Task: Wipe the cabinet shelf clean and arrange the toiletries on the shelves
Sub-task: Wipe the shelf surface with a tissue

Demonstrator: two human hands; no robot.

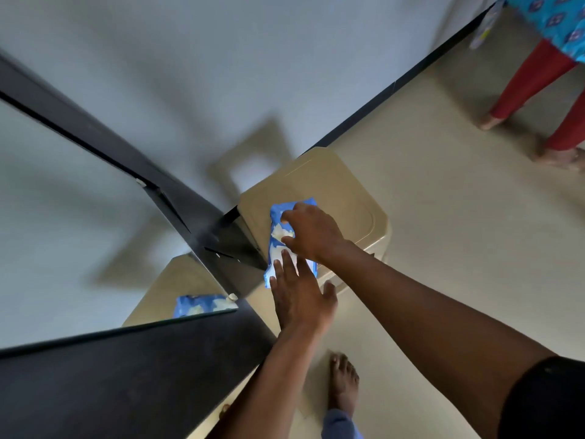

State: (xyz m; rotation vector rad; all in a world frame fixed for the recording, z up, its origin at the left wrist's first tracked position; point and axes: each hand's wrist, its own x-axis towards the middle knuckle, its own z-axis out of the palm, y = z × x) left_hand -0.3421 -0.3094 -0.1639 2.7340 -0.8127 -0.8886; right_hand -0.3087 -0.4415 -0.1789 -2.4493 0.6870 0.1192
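Observation:
A blue pack of wet wipes [276, 217] lies on the flat top of a beige plastic stool [342, 191]. My right hand [311, 231] is over the pack's middle, its fingers pinched on the white wipe at the opening. My left hand [300, 296] lies flat on the near end of the pack with its fingers spread, pressing it down. The dark cabinet [133, 369] with its mirrored door [63, 217] stands to the left; the mirror shows a reflection of the pack.
A white wall with a black skirting runs behind the stool. Another person's legs in red trousers [538, 87] stand on the beige floor at the top right. My bare foot [343, 384] is on the floor below my arms.

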